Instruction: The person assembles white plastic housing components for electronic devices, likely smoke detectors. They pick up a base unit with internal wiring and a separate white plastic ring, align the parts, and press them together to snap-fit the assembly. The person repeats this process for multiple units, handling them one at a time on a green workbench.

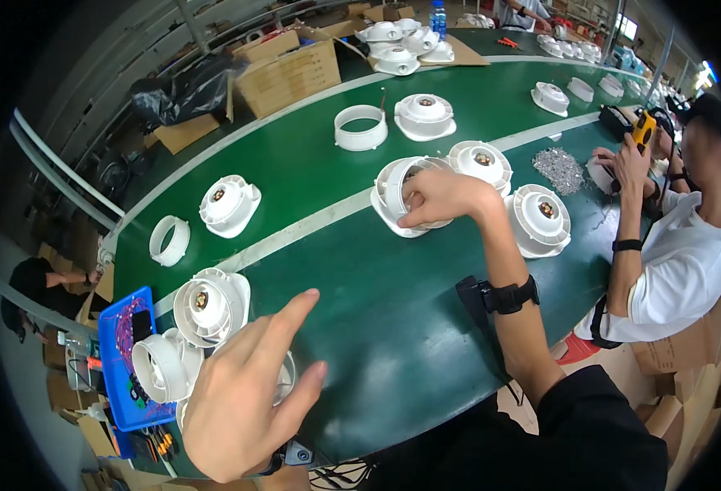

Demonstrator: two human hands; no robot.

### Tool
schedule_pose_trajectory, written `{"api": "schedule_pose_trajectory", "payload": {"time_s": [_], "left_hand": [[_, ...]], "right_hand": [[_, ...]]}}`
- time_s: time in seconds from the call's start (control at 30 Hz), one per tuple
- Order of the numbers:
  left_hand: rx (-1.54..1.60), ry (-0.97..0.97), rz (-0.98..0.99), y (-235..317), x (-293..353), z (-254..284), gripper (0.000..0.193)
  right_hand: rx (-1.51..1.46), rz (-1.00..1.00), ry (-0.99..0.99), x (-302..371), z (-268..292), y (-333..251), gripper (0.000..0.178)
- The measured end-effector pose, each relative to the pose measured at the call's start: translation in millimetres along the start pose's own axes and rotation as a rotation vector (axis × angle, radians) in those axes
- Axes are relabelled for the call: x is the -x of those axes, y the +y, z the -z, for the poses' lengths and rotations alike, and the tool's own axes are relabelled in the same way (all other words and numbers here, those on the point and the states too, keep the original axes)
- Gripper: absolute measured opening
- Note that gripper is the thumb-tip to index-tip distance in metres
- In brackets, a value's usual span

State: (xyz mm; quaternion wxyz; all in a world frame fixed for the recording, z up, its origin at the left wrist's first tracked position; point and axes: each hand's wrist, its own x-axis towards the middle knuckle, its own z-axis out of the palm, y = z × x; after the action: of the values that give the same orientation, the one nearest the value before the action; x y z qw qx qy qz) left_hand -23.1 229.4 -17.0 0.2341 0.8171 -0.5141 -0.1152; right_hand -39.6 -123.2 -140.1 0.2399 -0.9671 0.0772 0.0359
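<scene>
Free tabletop (385,352) between white housings (213,307), perhaps more behind left hand (246,397)

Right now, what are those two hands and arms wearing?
No gloves on the left hand or right hand. The right arm has a black sleeve and black strap with a box. The left arm has a small dark gadget.

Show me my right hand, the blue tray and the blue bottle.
Right hand (452,195): head view, on the back of the hand.
Blue tray (116,380): head view, on its left wall.
Blue bottle (438,22): head view, on its body.
</scene>
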Motion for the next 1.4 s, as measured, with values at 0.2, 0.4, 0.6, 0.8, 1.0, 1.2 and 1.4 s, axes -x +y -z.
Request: {"api": "schedule_pose_trajectory", "payload": {"time_s": [0.2, 0.4, 0.6, 0.8, 1.0, 1.2, 1.4], "left_hand": [[-0.025, -0.004, 0.042, -0.3, 3.4, 6.8, 0.062], [-0.027, 0.011, 0.034, -7.4, 7.1, 4.9, 0.059], [-0.036, 0.084, -0.035, -12.2, 12.4, 3.5, 0.059], [-0.036, 0.106, -0.051, -16.0, 17.0, 5.3, 0.059], [-0.046, 0.136, -0.036, -21.4, 24.7, 8.8, 0.056], [-0.06, 0.383, -0.167, -20.5, 17.9, 16.6, 0.05], [0.033, 0.839, -0.25, -29.4, -2.2, 6.3, 0.081]], "right_hand": [[0.125, 0.119, 0.022, -25.7, -35.0, -32.4, 0.023], [-0.051, 0.285, -0.129, -20.4, -58.2, -90.9, 0.028], [0.196, 0.112, 0.138, -18.2, -79.3, -119.2, 0.032], [-0.046, 0.323, 0.037, -9.4, -59.5, -100.9, 0.029], [-0.615, 0.297, -0.042, 21.0, 11.8, -101.8, 0.023], [-1.104, 0.688, -0.011, 42.0, 35.7, -113.0, 0.037], [-1.125, 0.805, -0.004, 48.8, 21.9, -156.5, 0.037]]}}
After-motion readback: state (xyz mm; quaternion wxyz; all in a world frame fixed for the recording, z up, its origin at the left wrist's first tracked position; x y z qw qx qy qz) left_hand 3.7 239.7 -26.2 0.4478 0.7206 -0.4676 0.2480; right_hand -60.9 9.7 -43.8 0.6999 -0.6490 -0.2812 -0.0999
